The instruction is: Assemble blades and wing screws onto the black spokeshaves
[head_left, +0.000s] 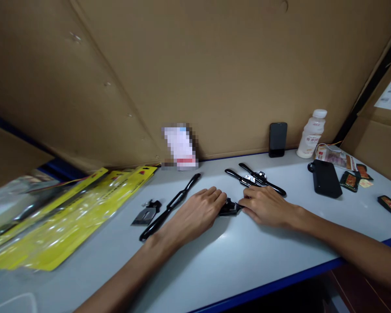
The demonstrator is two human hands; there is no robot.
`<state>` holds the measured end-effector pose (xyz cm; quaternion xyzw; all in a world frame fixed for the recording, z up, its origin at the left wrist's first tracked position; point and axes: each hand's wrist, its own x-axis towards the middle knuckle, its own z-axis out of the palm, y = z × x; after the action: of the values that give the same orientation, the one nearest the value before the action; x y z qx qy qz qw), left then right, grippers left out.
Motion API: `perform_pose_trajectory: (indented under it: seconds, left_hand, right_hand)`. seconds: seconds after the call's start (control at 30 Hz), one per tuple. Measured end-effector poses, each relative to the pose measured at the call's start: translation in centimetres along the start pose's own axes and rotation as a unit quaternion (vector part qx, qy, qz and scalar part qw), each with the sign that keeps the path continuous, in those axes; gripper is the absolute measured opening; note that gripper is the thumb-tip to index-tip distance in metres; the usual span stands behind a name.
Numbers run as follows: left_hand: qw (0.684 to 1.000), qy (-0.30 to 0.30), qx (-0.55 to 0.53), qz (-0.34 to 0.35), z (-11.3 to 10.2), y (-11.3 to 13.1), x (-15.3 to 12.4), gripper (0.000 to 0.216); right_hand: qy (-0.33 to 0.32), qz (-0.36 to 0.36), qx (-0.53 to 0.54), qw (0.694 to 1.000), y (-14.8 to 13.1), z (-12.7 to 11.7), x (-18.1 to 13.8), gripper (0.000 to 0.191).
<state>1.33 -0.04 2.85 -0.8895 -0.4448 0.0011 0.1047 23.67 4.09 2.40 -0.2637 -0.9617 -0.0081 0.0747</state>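
Observation:
My left hand (208, 202) is closed, its fingers curled over the left end of a dark metal spokeshave part (228, 209) low on the table. At its right end, my right hand (263, 202) pinches with thumb and fingers; the fingers hide much of the part. Just behind my right hand lie two black spokeshaves (249, 176) side by side, with shiny metal middles. Left of my left hand, a black two-handled spokeshave body (169, 208) lies slanted. Beside it is a loose flat blade with a black cap (147, 213).
Yellow-backed clear plastic packages (84, 213) spread over the left side of the table (234, 265). At the back stand a black phone (278, 139) and a white bottle (312, 134) against cardboard (215, 74). A black case (325, 179) and small food packets (349, 181) lie right.

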Motion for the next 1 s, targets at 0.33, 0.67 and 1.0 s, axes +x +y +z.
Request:
perform_pose_trajectory:
  seconds: [0.33,0.67,1.0]
  left_hand:
    - [1.000,-0.030,-0.010,-0.001,-0.44,0.46,0.07,0.022]
    - [0.998,-0.063,0.005,-0.016,-0.87,0.56,0.15,0.023]
    - [0.997,-0.059,-0.037,-0.015,-0.82,0.41,-0.03,0.028]
  right_hand:
    - [0.013,-0.012,0.012,1.000,0.03,0.06,-0.07,0.015]
    - [-0.003,-0.015,-0.010,1.000,-0.14,-0.37,-0.03,0.018]
    - [-0.004,-0.011,-0.003,1.000,-0.25,-0.27,0.01,0.018]
